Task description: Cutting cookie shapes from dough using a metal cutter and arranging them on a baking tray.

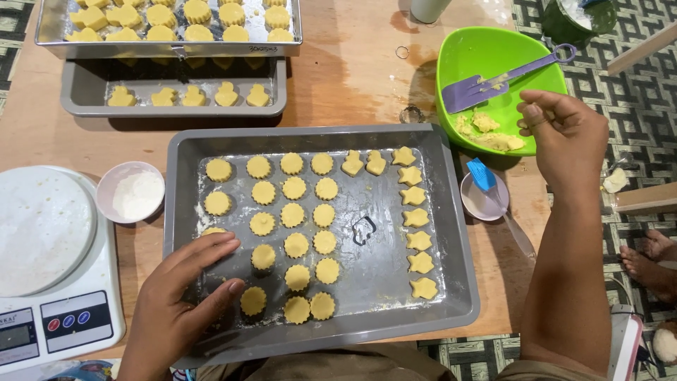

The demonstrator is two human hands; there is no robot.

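A grey baking tray (pixel 458 233) lies in front of me with several yellow cut dough cookies (pixel 295 215), round ones on the left and star shapes (pixel 418 240) along the right. A small metal cutter (pixel 364 230) rests on the tray's bare middle. My left hand (pixel 180 296) lies flat on the tray's near left corner, fingertips beside a round cookie (pixel 253 300), holding nothing. My right hand (pixel 564 134) hovers over the rim of a green bowl (pixel 486 49), fingers curled together; whether they pinch any dough is not visible. In the bowl are yellow dough (pixel 486 132) and a purple spatula (pixel 493 79).
Two more trays of cookies (pixel 176 21) (pixel 92 88) stand stacked at the back left. A white kitchen scale (pixel 49 261) and a small bowl of flour (pixel 130 192) sit left. A blue brush in a small dish (pixel 485 190) lies right. Someone's bare feet (pixel 645 261) are at far right.
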